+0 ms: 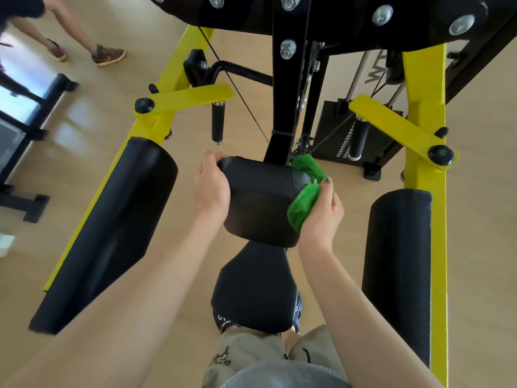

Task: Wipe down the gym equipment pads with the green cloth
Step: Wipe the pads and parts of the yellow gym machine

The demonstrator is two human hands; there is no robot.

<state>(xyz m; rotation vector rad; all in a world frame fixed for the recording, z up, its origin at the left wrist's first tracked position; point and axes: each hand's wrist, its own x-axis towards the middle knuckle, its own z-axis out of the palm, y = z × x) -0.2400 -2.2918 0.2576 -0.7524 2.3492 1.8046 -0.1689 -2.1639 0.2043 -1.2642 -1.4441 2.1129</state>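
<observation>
Right hand [321, 217]: we bunch the fuzzy green cloth [303, 191] against the right flank of the black vinyl centre pad [261, 200] | left hand [211, 186]: fingers curl over its left corner | unwiped top lies leftward.

At my one o'clock I can read white letters "WT", cut off, on the weight stack [372, 77]. Print on my sock [223, 322] is too small to read.

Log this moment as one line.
left hand grips center pad | right hand presses cloth on pad's right side | side pads untouched
</observation>
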